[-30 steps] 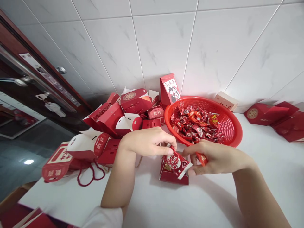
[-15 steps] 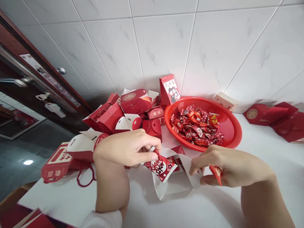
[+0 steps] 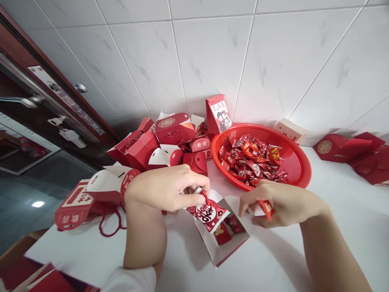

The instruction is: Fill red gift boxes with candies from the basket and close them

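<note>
Between finger and thumb, my left hand [image 3: 170,186] pinches a red-and-white wrapped candy [image 3: 208,213] over the left side of an open gift box [image 3: 209,248]. Several red candies [image 3: 223,233] lie inside that box, whose inner walls are white. On the box's right, my right hand [image 3: 279,202] has its index finger and thumb near the white flap. An orange-red wrapped candy [image 3: 266,209] is tucked in its curled fingers. Behind both hands stands a red plastic basket [image 3: 296,162] with many wrapped candies [image 3: 252,156] in it.
Red gift boxes [image 3: 142,150] are piled at the back left against the tiled wall, one with a looped cord [image 3: 105,231]. More red boxes [image 3: 340,146] sit at the far right. A small pale box [image 3: 291,129] stands behind the basket. At left is a door with keys [image 3: 71,136].
The gift box has tipped and turned, so its opening faces me more and the candies inside show. My right hand has moved slightly left and up; my left hand keeps its candy.
</note>
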Demonstrator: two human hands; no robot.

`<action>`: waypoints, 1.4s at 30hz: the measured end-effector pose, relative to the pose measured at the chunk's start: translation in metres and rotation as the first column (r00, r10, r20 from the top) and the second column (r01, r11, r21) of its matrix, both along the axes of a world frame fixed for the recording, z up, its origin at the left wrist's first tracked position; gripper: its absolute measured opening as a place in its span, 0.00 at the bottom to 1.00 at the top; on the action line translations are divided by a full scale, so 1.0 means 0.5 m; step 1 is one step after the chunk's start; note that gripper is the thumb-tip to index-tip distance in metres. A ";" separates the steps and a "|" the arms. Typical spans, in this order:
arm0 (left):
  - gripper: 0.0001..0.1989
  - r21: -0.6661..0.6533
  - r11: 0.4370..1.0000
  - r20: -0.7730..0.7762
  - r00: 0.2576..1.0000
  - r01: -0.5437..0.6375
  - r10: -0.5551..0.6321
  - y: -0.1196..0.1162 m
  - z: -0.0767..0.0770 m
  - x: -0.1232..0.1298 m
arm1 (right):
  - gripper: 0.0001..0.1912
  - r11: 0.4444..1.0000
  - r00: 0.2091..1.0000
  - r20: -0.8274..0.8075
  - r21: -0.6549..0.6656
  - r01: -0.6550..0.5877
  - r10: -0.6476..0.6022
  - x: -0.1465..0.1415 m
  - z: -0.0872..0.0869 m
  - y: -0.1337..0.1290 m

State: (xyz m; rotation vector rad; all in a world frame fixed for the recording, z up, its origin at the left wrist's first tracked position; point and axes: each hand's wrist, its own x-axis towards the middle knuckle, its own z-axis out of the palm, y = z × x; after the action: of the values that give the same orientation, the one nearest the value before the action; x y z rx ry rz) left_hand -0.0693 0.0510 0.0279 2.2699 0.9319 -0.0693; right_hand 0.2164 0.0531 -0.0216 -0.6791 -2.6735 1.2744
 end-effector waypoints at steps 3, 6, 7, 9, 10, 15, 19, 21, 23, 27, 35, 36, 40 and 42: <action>0.07 0.016 1.000 -0.009 1.000 0.002 -0.002 -0.003 0.000 0.007 | 0.15 0.999 0.999 0.018 -0.025 -0.027 0.028 0.003 0.000 -0.001; 0.07 0.048 0.999 -0.021 1.000 -0.005 0.006 -0.008 -0.002 0.018 | 0.15 0.999 0.999 0.030 -0.027 -0.017 0.018 0.003 0.000 0.001; 0.08 0.068 0.998 -0.031 0.999 -0.012 0.014 -0.009 -0.003 0.022 | 0.15 1.000 0.998 0.055 -0.010 -0.005 0.006 0.002 0.000 0.003; 0.08 0.118 0.993 -0.060 0.998 -0.028 0.036 -0.013 -0.007 0.034 | 0.16 1.000 0.994 0.111 0.016 0.002 -0.004 -0.001 -0.002 0.006; 0.08 0.136 0.990 -0.077 0.996 -0.024 0.034 -0.014 -0.009 0.040 | 0.16 1.000 0.991 0.135 0.027 0.001 -0.005 -0.002 -0.004 0.008; 0.08 0.123 0.986 -0.188 0.978 0.117 -0.093 -0.014 -0.030 0.077 | 0.17 0.999 0.979 0.205 0.039 0.003 -0.011 -0.003 -0.009 0.010; 0.10 0.175 0.976 -0.271 0.959 0.132 -0.081 -0.020 -0.048 0.100 | 0.20 1.000 0.971 0.238 -0.021 0.016 -0.011 -0.002 -0.004 0.004; 0.10 0.202 0.970 -0.292 0.954 0.133 -0.070 -0.026 -0.055 0.109 | 0.21 1.000 0.970 0.245 -0.016 0.018 -0.013 -0.003 0.000 -0.002; 0.11 0.195 0.967 -0.307 0.947 0.164 -0.099 -0.032 -0.061 0.119 | 0.22 1.000 0.968 0.252 -0.007 0.018 -0.016 -0.004 0.003 -0.007; 0.11 0.102 0.970 -0.308 0.934 0.221 -0.180 -0.039 -0.077 0.147 | 0.21 1.000 0.969 0.246 -0.008 0.020 -0.017 -0.007 0.009 -0.018; 0.12 -0.024 0.928 -0.350 0.866 0.373 -0.357 -0.020 -0.110 0.181 | 0.17 0.999 0.965 0.262 0.043 0.016 -0.027 -0.008 0.020 -0.022; 0.12 -0.054 0.923 -0.355 0.856 0.381 -0.375 -0.017 -0.113 0.182 | 0.18 0.999 0.962 0.270 0.045 0.021 -0.033 -0.009 0.021 -0.022; 0.14 -0.185 0.917 -0.345 0.851 0.352 -0.396 -0.011 -0.123 0.186 | 0.21 0.998 0.959 0.281 0.063 0.014 -0.031 -0.010 0.024 -0.028; 0.16 -0.219 0.913 -0.342 0.849 0.344 -0.402 -0.012 -0.126 0.189 | 0.21 0.996 0.961 0.275 0.091 0.009 -0.034 -0.009 0.025 -0.032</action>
State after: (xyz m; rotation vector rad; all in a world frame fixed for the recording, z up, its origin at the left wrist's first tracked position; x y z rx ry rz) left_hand 0.0253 0.0448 -0.0350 2.3042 0.6233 -0.7547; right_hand 0.2117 0.0372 -0.0093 -0.9341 -2.9111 1.1208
